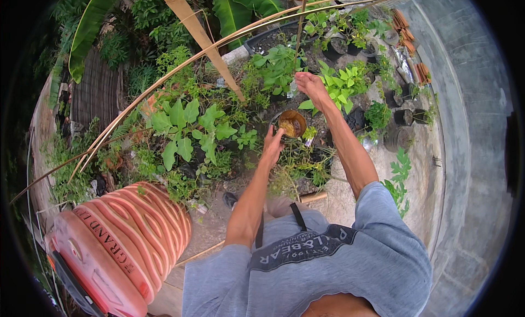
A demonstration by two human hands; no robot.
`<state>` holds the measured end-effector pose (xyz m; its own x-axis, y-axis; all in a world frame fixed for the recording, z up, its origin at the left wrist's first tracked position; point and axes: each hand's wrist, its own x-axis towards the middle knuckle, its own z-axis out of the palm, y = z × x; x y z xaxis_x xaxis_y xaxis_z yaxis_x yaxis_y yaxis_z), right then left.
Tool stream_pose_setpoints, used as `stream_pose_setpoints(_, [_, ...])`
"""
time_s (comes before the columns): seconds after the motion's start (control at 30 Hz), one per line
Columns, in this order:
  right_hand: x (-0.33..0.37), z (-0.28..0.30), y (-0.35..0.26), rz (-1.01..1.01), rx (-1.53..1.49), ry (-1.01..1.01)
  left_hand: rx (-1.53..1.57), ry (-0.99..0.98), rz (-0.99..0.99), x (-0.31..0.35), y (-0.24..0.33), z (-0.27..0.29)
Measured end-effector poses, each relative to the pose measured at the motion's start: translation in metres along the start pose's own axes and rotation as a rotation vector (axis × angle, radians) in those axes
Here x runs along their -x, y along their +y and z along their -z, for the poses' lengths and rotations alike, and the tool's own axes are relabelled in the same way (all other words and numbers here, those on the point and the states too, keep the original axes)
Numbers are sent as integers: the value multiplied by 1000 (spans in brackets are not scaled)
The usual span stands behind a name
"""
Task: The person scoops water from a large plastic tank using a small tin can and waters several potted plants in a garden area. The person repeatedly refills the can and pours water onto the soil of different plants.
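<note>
My left hand (272,147) grips the near left rim of a round brown tin (293,115), thumb over its edge. Loose yellowish-brown stuff (291,126), its kind unclear, lies inside the tin. Farther out, my right hand (312,89) is raised over the plants with its fingers drawn together; whether anything is in them I cannot make out. A thin upright stick (301,32) appears just beyond its fingertips. Bright green leaves (343,86) spread to the right of this hand, and a darker leafy plant (274,65) stands to its left.
Broad-leaved plants (183,125) grow at left, under long dry bent strips (164,80). A large reddish ribbed barrel (136,224) stands at lower left. Several black pots (403,118) line the right side, beside a grey paved surface (470,153). Orange tiles (403,30) are stacked beyond.
</note>
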<state>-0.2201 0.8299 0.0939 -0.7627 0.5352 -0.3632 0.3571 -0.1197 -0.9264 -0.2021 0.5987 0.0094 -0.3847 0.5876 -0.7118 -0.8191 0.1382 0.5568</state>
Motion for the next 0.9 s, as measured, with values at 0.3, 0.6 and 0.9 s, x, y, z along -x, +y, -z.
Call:
stream_pose_setpoints(0.3, [106, 27, 51, -172, 146, -234, 29, -32, 54, 1, 12, -11])
stream_pose_setpoints(0.6, [164, -4, 108, 106, 250, 90, -47, -163, 113, 3, -10, -17])
stream_pose_setpoints(0.9, [126, 5, 85, 87, 462, 307, -260, -84, 146, 27, 19, -24])
